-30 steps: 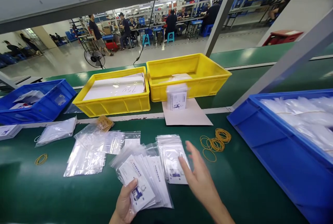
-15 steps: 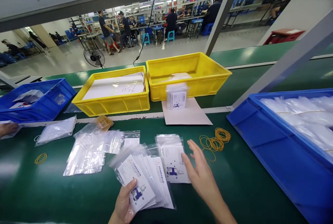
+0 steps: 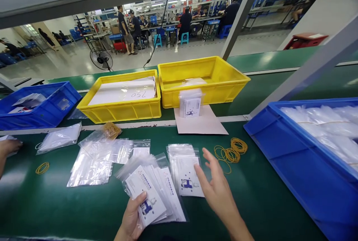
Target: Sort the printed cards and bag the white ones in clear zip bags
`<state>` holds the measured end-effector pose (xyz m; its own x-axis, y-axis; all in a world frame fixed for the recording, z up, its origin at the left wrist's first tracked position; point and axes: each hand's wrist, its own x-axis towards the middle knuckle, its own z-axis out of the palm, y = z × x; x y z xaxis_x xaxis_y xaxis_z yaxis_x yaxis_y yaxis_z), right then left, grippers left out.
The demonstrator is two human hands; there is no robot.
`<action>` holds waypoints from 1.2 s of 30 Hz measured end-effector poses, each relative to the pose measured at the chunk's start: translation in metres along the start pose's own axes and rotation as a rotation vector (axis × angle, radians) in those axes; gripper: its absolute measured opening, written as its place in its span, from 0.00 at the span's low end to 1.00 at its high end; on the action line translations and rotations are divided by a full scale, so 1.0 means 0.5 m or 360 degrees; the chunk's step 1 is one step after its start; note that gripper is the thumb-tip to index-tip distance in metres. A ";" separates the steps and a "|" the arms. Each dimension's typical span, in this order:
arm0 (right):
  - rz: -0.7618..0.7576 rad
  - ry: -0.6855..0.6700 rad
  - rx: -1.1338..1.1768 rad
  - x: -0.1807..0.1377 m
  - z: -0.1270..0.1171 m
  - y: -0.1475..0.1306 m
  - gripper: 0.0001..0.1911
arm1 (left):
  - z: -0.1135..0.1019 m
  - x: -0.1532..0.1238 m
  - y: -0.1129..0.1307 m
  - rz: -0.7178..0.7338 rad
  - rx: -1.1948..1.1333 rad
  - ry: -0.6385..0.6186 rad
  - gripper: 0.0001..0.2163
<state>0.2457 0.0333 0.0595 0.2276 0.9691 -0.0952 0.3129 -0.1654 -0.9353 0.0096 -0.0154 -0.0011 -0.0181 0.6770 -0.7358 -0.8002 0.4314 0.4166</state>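
In the head view, my left hand [image 3: 131, 215] grips a fanned stack of bagged booklets [image 3: 149, 196], thumb on top, low over the green table. The booklets are white with a blue printed device, each in a clear zip bag. My right hand [image 3: 216, 187] is raised with its fingers apart and nothing in it. Just left of its fingers lies a second pile of bagged booklets [image 3: 186, 174]. Beyond the right hand are loose yellow rubber bands [image 3: 237, 147]. Empty-looking clear bags [image 3: 93, 164] lie to the left of the held stack.
Two yellow bins [image 3: 120, 114] stand at the back. A bagged booklet bundle [image 3: 191, 105] stands upright on cardboard [image 3: 201, 126]. A blue crate [image 3: 293, 166] of plastic bags borders the right; another blue bin [image 3: 58, 108] is far left. Another person's hand [image 3: 9, 147] reaches in there.
My hands and the booklets stay almost in place. At the far left, the other person's hand has come further into view. A person in the background has shifted right.
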 end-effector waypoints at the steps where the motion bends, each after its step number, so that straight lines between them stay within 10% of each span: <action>1: -0.0032 -0.0134 -0.0010 -0.011 0.013 -0.003 0.32 | 0.001 0.000 -0.003 -0.0007 0.0009 -0.0029 0.34; 6: -0.0088 -0.0753 0.0266 -0.050 0.040 -0.035 0.20 | 0.021 -0.012 0.000 -0.0093 0.0022 -0.0038 0.32; 11: 0.0212 -0.0409 0.0393 0.002 -0.014 -0.015 0.26 | 0.017 -0.017 0.017 -0.0033 0.0009 -0.0001 0.31; 15: -0.0011 -0.0018 -0.0073 0.004 0.003 0.002 0.38 | 0.016 -0.017 0.013 0.0003 0.0076 -0.0033 0.34; 20: -0.0069 -0.0767 0.0106 -0.045 0.052 -0.020 0.24 | 0.035 -0.023 0.002 -0.0002 0.0102 0.0020 0.34; 30: 0.0044 -0.0043 -0.0053 0.010 0.003 0.005 0.34 | 0.024 -0.010 0.006 0.0005 0.0101 0.0065 0.35; 36: -0.0072 -0.0781 0.0169 -0.047 0.052 -0.036 0.22 | 0.042 -0.025 0.004 -0.0060 0.0003 0.0019 0.34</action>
<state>0.2110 0.0182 0.0698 -0.2526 0.9508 -0.1792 0.2112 -0.1265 -0.9692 0.0208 -0.0103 0.0202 0.0047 0.6530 -0.7574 -0.7992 0.4577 0.3897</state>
